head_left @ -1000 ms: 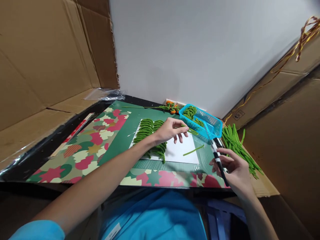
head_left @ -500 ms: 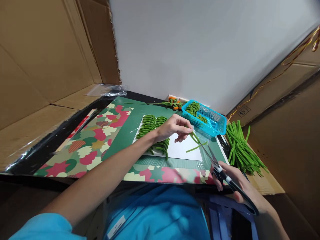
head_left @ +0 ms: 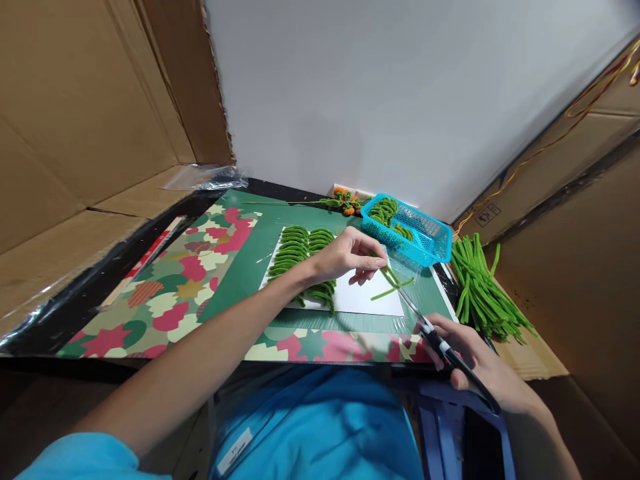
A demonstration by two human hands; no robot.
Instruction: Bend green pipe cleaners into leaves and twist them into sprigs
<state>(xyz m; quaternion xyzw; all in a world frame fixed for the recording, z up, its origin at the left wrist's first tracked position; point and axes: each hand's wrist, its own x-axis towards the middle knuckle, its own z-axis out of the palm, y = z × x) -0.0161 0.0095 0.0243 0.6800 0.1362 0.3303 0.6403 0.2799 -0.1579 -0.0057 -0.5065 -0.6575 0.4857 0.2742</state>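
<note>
My left hand (head_left: 350,257) pinches a green fuzzy stem (head_left: 387,272) over a white sheet (head_left: 370,300). My right hand (head_left: 475,363) grips black scissors (head_left: 437,340) whose blades reach up to that stem. Another cut green stem piece (head_left: 387,292) lies on the sheet just below. Rows of curved green pieces (head_left: 300,250) are laid out on the sheet's left part, partly behind my left wrist.
A blue basket (head_left: 425,243) with green pieces stands behind the sheet. A pile of long green stems (head_left: 480,290) lies at the right on cardboard. Small orange and green flowers (head_left: 345,200) lie by the white wall. Cardboard walls stand left and right.
My right hand turned the scissors from upright near the basket down to pointing at the stem in my left hand. The left hand stayed over the sheet.
</note>
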